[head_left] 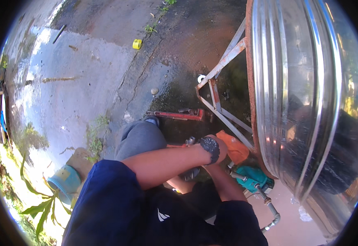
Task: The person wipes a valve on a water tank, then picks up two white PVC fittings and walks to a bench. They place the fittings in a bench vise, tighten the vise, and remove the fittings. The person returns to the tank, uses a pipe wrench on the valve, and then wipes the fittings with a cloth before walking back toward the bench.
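Observation:
My left forearm reaches across to the right, with a black watch on the wrist. My left hand is wrapped in something orange, a glove or a cloth, close to the metal stand under a big steel tank. Its fingers cannot be made out. My right forearm runs up beneath the left wrist and the right hand is hidden there. A teal pump with grey pipe fittings sits just right of that forearm. A grey metal tool shows below the left forearm.
A red pipe wrench lies on wet concrete ahead of my grey-trousered knee. A small yellow roll and a white tape roll lie farther off. A blue bucket and green leaves are at the lower left.

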`<state>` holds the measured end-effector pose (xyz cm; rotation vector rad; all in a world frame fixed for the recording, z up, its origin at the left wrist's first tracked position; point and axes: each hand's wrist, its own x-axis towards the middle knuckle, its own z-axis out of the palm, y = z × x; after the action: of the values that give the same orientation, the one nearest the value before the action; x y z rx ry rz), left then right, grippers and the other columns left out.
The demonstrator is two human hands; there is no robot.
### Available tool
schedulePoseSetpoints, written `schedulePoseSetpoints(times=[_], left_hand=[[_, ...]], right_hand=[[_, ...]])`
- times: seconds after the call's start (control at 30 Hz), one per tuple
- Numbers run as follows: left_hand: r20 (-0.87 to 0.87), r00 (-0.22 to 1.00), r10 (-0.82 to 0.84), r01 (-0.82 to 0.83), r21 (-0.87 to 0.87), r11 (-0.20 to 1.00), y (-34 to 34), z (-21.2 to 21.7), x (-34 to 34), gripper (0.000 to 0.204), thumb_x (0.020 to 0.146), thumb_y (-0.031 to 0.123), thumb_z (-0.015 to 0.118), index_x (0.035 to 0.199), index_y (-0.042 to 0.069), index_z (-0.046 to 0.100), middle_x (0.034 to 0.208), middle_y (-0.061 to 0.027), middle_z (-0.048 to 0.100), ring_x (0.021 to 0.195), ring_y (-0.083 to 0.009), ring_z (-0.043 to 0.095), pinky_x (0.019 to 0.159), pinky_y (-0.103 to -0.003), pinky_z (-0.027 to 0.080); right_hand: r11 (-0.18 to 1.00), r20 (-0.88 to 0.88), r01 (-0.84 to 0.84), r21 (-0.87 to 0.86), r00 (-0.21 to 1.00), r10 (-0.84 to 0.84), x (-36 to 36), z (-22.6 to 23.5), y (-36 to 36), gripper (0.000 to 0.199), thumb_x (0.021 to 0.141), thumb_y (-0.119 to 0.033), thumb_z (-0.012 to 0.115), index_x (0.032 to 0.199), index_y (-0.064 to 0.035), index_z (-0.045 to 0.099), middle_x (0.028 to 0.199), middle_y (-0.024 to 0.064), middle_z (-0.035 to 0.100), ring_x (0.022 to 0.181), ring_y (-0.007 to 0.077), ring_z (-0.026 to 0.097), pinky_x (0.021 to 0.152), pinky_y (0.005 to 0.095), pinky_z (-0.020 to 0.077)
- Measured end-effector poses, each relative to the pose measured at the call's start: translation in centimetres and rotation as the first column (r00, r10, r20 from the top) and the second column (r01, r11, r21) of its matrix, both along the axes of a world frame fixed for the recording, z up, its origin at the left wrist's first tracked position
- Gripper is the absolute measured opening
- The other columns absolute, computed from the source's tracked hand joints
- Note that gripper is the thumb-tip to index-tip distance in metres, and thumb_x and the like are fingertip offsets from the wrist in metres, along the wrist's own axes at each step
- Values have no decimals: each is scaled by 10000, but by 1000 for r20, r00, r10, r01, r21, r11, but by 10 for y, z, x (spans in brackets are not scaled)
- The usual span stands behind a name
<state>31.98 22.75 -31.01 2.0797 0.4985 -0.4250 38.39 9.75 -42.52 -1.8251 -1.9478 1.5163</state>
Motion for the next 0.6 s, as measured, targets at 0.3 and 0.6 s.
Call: schedulePoseSetpoints(times=[0.3, 0.6], left_hand=[[-90, 964, 251, -263, -180, 948, 27, 60, -91, 253, 759, 268, 723, 885, 56, 777, 865, -179, 737, 859, -352, 723, 757, -445, 572], [-352, 673, 651, -589, 278, 759, -21, 287, -357, 864, 763, 228, 724, 1538, 126, 357, 1491, -265, 438, 1368, -432, 440, 1113, -530, 379]], right_hand=[[678, 59, 378, -631, 894, -444, -47, 98, -53, 357, 942, -272, 676, 1159, 11, 669, 1012, 112, 704, 918, 191, 675, 845, 348, 527], [918, 303, 158, -363, 952, -44, 35, 404, 24, 330, 897, -311, 716, 1039, -14, 741, 877, 104, 746, 823, 200, 714, 772, 336, 556]])
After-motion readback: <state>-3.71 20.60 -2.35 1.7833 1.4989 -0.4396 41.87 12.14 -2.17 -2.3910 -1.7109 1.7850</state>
